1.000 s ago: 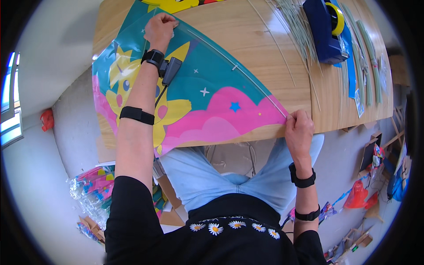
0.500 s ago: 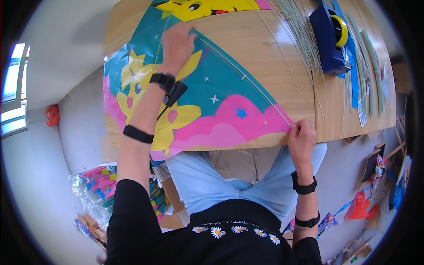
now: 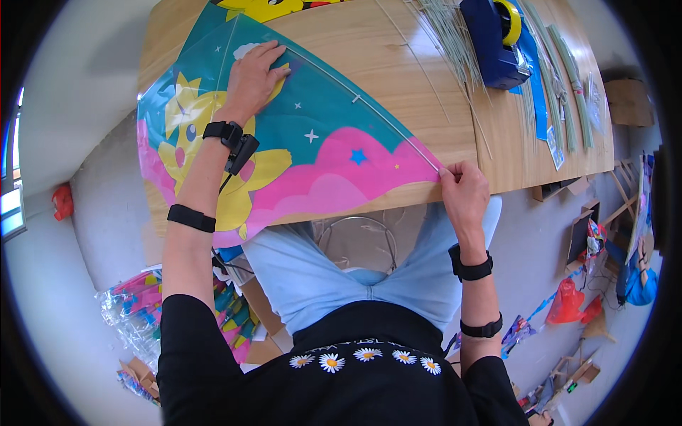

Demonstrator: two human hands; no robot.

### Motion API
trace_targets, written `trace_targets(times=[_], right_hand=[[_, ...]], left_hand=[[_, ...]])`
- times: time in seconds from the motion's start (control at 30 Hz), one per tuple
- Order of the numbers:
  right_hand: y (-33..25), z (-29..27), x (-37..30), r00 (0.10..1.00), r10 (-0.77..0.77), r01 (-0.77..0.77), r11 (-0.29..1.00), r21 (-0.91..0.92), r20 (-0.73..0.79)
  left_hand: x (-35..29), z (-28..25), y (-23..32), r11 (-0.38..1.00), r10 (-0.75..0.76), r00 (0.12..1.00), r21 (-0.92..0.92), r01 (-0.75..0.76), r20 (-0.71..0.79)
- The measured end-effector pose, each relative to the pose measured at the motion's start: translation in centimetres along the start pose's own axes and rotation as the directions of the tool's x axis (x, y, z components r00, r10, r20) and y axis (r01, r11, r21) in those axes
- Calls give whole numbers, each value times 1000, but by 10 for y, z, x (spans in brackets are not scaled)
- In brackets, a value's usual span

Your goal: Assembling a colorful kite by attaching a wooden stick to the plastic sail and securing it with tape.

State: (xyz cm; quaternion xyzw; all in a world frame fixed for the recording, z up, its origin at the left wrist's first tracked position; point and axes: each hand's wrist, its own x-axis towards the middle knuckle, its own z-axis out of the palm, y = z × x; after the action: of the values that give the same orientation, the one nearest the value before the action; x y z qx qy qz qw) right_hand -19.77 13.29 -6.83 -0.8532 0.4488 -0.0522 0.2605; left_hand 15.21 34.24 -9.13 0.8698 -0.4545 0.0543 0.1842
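A kite sheet (image 3: 334,170) in teal and pink, printed with a yellow cartoon figure, lies on the wooden table in front of me. A thin pale rod (image 3: 387,122) runs along its right slanting edge, with a small light piece partway down. My left hand (image 3: 250,77) rests on the upper part of the sheet, fingers stretched out, the fingertips near the rod's upper end. At the right corner, my right hand (image 3: 465,186) pinches the kite's tip where the rod ends; the fingers hide the exact grip. Black straps circle both forearms, and a small black device sits at the left wrist.
At the back right stands a blue tape dispenser (image 3: 490,50) with a yellow roll. Loose thin rods (image 3: 444,35) lie beside it, and bundled rods (image 3: 568,78) lie farther right. Another printed sheet (image 3: 266,8) lies at the far edge. Plastic-wrapped kites (image 3: 135,305) sit low on the left.
My left hand has relaxed from a bent-fingered hold by the slanting edge to lying flatter with fingers spread. The right hand still pinches the corner. The whole view has shifted.
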Motion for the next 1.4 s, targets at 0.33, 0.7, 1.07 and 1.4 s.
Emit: trace_targets(times=[0.33,0.7,1.07,1.4], right_hand=[[6,-3,0,993,107,-105,994,36,-43],[-26,-24,34,984,-174,177,971,161,-33],[-247,132,144,731,-682,677,728,106,24],[-252,144,153,686,-713,725,687,-49,145]], left_hand=[[0,3,-2,1000,-12,1000,-14,12,-6],[-4,7,-7,999,-53,996,-9,52,-66],[-7,-1,5,974,-217,976,-74,214,-35],[-9,5,4,980,-195,977,-66,190,-84]])
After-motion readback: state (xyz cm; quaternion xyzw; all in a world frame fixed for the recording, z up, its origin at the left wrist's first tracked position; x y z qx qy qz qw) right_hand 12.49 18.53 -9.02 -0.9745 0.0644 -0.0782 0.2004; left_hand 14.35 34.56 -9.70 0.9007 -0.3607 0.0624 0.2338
